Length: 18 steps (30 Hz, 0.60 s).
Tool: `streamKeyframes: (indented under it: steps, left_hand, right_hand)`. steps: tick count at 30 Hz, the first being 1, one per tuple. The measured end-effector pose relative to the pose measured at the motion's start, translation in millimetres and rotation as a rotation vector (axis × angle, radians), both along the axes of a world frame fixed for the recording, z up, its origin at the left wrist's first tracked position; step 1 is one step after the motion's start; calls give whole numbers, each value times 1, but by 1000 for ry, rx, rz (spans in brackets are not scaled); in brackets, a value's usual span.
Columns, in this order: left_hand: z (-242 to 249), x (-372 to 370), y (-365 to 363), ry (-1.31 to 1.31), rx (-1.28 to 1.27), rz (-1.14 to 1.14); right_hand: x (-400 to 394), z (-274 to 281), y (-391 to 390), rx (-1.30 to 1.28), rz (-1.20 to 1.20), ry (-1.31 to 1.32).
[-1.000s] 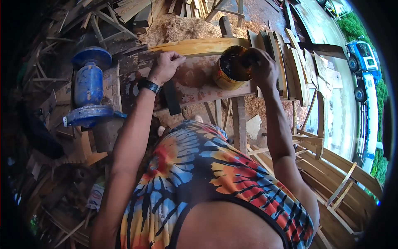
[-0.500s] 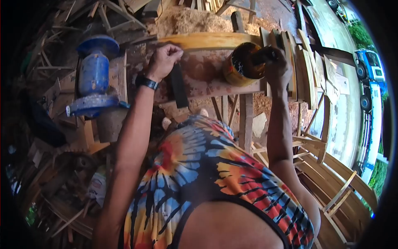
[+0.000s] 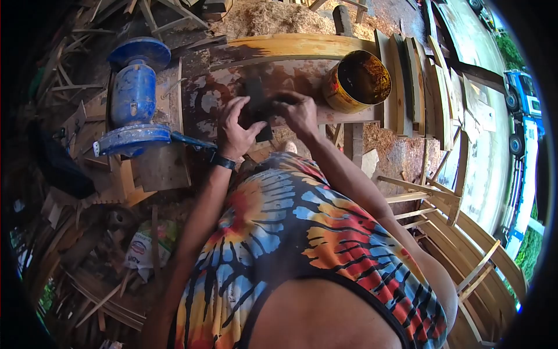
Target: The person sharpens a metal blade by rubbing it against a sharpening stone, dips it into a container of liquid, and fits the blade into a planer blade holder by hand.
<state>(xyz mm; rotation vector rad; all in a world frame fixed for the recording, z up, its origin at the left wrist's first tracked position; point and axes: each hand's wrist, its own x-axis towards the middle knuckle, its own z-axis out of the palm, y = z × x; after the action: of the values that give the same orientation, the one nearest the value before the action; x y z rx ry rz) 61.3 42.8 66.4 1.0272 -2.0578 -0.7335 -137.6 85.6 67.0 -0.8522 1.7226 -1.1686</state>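
Note:
A dark wooden strip (image 3: 265,134) lies across the stained workbench (image 3: 203,96), its near end jutting over the front edge. My left hand (image 3: 235,129), with a black watch on the wrist, is at the strip's left side with fingers and thumb apart; its fingertips are right at the strip's edge. From the right, my right hand (image 3: 299,116) is closed over a dark, brush-like tool (image 3: 270,106) low against the strip. Blur and the fingers partly hide this tool. To the right stands a yellow can (image 3: 349,100) with dark liquid inside and drips down its rim.
Along the bench's back edge runs a long yellow board (image 3: 290,45), stained dark at its left end. Several planks (image 3: 401,87) stack at the right. A blue machine (image 3: 135,96) stands left, with scrap wood below. A blue and white truck (image 3: 526,110) is outside.
My right hand has moved left from the can to the strip, bringing the dark tool. My left hand has come down and its fingers have spread. The view has shifted slightly.

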Motion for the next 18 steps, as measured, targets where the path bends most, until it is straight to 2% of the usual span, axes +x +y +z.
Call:
streamKeyframes:
  steps: [1,2,5,8,11,14,17,18]
  left_hand:
    - [-9,2,2,-40,14,29]
    - [-15,5,4,-54,1,40]
    - [-28,11,1,-93,-38,77]
    - [-37,16,-1,-104,37,112]
    - [-44,19,-4,-77,60,105]
    - [-42,19,-7,-95,11,70]
    - [-38,15,-3,-100,177,122]
    - [-38,14,-5,-110,178,127]
  right_hand:
    - [7,-12,0,61,5,12]
    - [14,-36,-1,70,-64,-186]
    - [26,-25,6,85,-77,-297]
    - [18,-37,6,149,9,-150]
    - [9,-7,10,194,178,-88]
    - [0,-10,16,144,329,407]
    - [-7,-16,20,-50,279,595]
    - [-9,-19,17,-62,280,519]
